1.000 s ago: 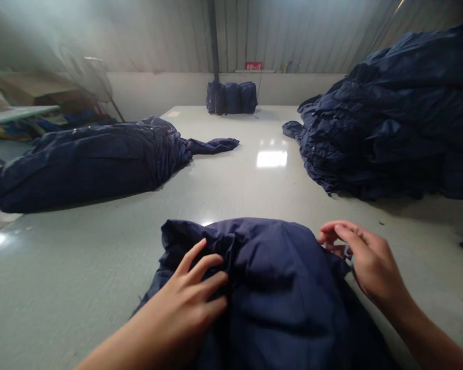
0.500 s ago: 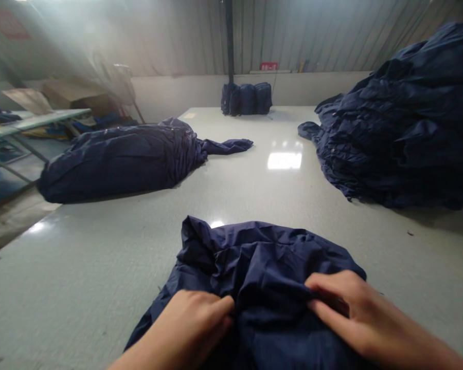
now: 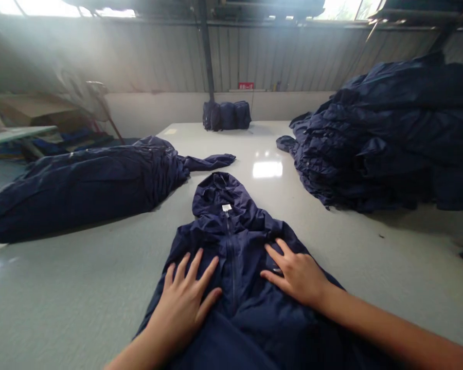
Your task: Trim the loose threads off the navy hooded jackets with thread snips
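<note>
Fingers [image 3: 200, 267] now flat; jacket [image 3: 231, 241] unfolded, hood out.

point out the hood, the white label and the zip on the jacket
hood [image 3: 216, 191]: head view, on its crumpled top
white label [image 3: 226, 207]: head view, centre of the tag at the neck
zip [image 3: 231, 257]: head view, midway down the front seam

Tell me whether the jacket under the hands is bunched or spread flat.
Spread flat: the jacket lies front up, hood extended, zipper centered.

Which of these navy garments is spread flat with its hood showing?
The hooded jacket under the left hand and right hand. The pile at right is stacked; the bundle at left is rolled up.
</note>
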